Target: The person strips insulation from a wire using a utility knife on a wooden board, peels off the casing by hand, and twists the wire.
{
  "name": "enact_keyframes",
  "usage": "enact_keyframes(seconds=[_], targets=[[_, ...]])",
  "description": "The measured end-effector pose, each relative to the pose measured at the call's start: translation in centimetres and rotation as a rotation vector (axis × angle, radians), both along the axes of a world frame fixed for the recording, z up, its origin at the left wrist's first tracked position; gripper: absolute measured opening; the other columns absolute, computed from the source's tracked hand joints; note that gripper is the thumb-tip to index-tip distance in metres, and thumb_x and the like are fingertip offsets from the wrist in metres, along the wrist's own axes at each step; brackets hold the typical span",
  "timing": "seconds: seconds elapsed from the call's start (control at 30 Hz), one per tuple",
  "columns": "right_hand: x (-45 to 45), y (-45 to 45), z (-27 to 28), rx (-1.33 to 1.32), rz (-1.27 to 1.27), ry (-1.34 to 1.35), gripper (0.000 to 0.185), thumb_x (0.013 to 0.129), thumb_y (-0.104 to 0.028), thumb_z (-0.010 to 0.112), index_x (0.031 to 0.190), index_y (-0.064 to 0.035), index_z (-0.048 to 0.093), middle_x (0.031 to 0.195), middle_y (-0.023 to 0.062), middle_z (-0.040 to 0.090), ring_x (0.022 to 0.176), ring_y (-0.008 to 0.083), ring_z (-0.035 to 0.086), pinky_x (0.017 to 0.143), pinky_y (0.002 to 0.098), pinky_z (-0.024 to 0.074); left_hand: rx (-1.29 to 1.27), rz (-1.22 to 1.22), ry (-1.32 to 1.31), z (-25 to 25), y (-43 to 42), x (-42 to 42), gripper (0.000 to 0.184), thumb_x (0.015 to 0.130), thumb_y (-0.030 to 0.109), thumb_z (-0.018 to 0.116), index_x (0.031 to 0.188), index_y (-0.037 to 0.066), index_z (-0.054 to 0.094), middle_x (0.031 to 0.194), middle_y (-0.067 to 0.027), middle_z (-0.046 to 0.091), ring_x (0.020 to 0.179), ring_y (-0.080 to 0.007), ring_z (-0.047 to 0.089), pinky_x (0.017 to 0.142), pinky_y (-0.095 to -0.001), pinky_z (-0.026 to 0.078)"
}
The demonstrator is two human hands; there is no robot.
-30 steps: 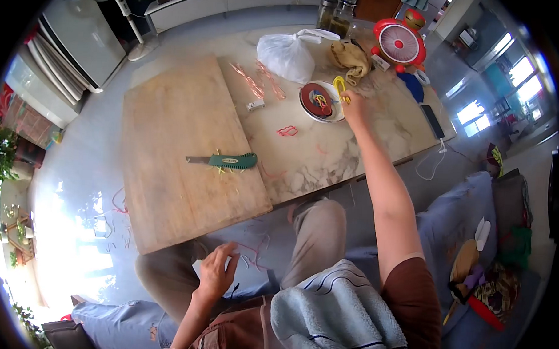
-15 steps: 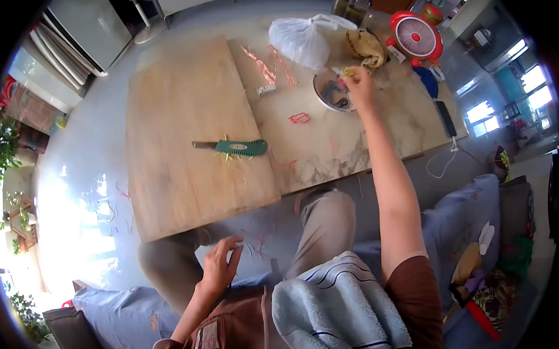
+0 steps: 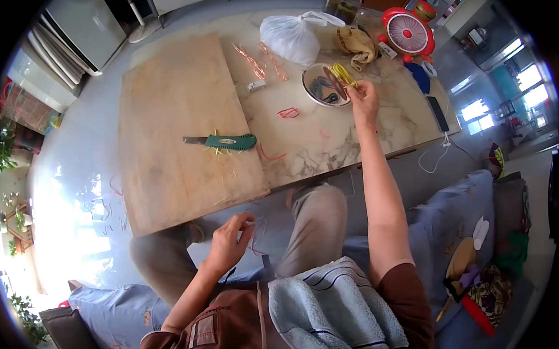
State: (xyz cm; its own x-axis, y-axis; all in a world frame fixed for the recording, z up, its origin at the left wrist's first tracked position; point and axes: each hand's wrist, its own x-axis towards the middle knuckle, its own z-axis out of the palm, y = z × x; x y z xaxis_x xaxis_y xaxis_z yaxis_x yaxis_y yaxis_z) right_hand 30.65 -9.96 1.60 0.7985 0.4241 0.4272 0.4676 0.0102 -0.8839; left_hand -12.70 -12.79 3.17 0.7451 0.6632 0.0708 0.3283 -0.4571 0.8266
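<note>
At the rim of a round white container [image 3: 306, 96], my right hand [image 3: 364, 100] pinches a looped bundle of yellow wire [image 3: 342, 74]. A dark reddish-brown piece [image 3: 333, 84] shows beside the loop; whether my fingers hold it too, I cannot tell. Dark and bluish items lie inside the container. My left hand [image 3: 228, 241] hovers over my lap, fingers loosely bent and thumb apart, with nothing in it. A green utility knife [image 3: 230, 141], blade out, rests on the wooden board [image 3: 171, 109] among thin yellow scraps.
Stripped copper strands [image 3: 251, 61], a small white block [image 3: 256, 86] and red wire [image 3: 288, 113] lie on the marble table [image 3: 311, 145]. Behind them are a white plastic bag [image 3: 290, 39], a tan cloth [image 3: 358, 45] and a red fan [image 3: 409, 32]. A phone [image 3: 437, 113] lies at the right edge.
My right hand has drawn slightly back from the container, and the yellow wire loop now shows above the rim. My left hand has risen a little. The view has shifted slightly.
</note>
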Motion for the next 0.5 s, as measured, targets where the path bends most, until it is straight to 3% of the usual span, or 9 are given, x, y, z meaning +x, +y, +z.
enact_keyframes(seconds=[0.1,0.3,0.5], targets=[[-0.3,-0.4,1.3,0.05,-0.143,-0.116,0.021,0.077,-0.01,0.066,0.094,-0.0038,0.053,0.081,0.0063,0.062,0.074,0.0155,0.062,0.066,0.0277,0.0473,0.013,-0.015,-0.009,-0.5,-0.4,0.6,0.018,0.08,0.003,0.06,0.097,0.004,0.054,0.08,-0.0122,0.06,0.07,-0.0246,0.062,0.059,-0.0322,0.048],[-0.9,-1.3,2.2,-0.336,-0.148,-0.265,0.022,0.076,-0.009,0.066,0.093,-0.0033,0.053,0.083,0.0089,0.062,0.074,0.0181,0.063,0.066,0.0292,0.0474,0.003,-0.052,0.03,-0.7,-1.3,0.3,0.018,0.081,0.004,0.059,0.099,0.003,0.054,0.087,-0.0114,0.062,0.074,-0.0235,0.064,0.063,-0.0308,0.049],[-0.2,-0.9,1.7,0.116,0.065,0.106,0.022,0.079,-0.006,0.063,0.095,-0.0021,0.05,0.088,0.0092,0.063,0.077,0.016,0.063,0.066,0.0266,0.0487,-0.068,-0.03,0.008,-0.8,-1.0,0.6,0.019,0.082,0.004,0.058,0.1,0.002,0.053,0.088,-0.0099,0.062,0.074,-0.0199,0.064,0.064,-0.029,0.05]])
